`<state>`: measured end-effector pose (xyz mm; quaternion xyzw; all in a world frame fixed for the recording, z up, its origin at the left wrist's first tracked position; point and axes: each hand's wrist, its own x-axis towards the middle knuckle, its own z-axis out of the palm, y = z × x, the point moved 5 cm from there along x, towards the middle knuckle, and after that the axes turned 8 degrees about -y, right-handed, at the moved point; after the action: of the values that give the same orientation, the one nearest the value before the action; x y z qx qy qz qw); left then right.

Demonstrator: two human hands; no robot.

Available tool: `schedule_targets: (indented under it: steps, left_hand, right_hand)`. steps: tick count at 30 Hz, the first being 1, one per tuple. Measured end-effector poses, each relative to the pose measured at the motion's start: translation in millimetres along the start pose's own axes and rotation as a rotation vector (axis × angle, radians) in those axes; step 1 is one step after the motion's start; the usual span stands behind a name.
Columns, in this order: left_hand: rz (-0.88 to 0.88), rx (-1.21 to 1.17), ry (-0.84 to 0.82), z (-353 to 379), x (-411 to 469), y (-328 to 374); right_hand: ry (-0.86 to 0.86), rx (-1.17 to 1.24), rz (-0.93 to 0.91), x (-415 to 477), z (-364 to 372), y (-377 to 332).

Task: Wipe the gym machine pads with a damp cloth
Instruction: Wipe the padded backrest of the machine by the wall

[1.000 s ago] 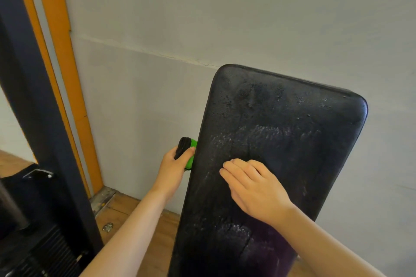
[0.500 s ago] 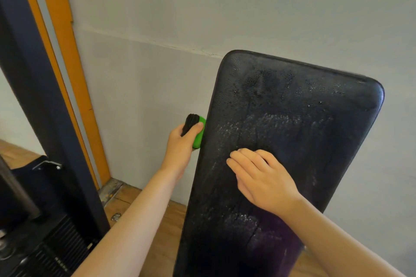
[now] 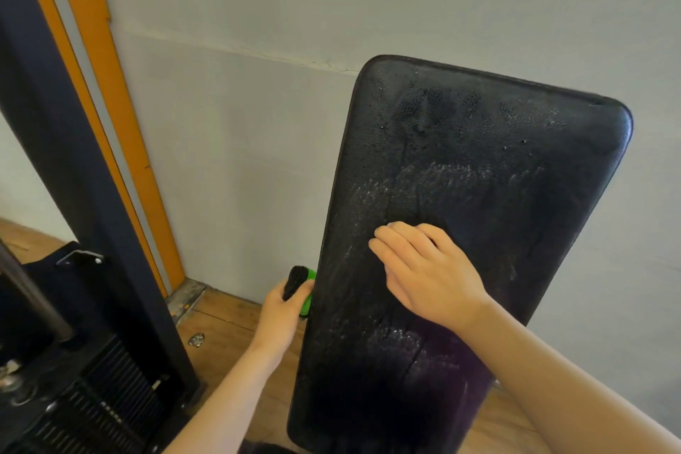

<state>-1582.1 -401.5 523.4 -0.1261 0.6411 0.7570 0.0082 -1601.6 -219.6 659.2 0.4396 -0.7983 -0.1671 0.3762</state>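
My right hand (image 3: 431, 276) lies flat on the middle of the wet-streaked black pad (image 3: 479, 144), which stands tilted before the wall, my fingers straight and close together. I cannot tell whether a cloth lies under it. My left hand (image 3: 282, 310) grips a black-and-green object (image 3: 299, 284) against the pad's left edge.

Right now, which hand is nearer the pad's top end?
Right. The right hand rests on the black pad's face midway up; the left hand grips a green scrubber lower, at its left edge.

Right hand (image 3: 431, 276) on pad (image 3: 479, 158), before wall (image 3: 331, 11)
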Motion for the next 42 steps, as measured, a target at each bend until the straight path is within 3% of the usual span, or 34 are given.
schedule_targets:
  steps: [4, 11, 18, 25, 31, 37, 42]
  left_hand:
    - [0.031, -0.033, -0.049, -2, 8, 27]
    - [0.256, -0.106, 0.016, 14, 8, 101]
    - [0.257, -0.080, 0.070, 16, 1, 83]
    - [0.033, -0.079, 0.090, 7, -12, 3]
    - [-0.010, 0.017, 0.050, -6, -4, 16]
    - [0.128, -0.042, 0.015, -5, 9, 63]
    - [0.157, 0.032, 0.032, -1, 8, 49]
  right_hand:
    - [0.001, 0.002, 0.000, 0, 1, 0]
    - [-0.003, 0.006, 0.006, -1, 2, 0]
    - [0.006, 0.001, 0.009, -1, 2, -1]
    - [0.020, 0.019, 0.021, -3, 2, 0]
    - [0.020, 0.016, 0.022, -3, 2, -1]
    - [0.027, 0.015, 0.024, -3, 2, -1]
    - [0.013, 0.019, 0.030, -3, 3, -1]
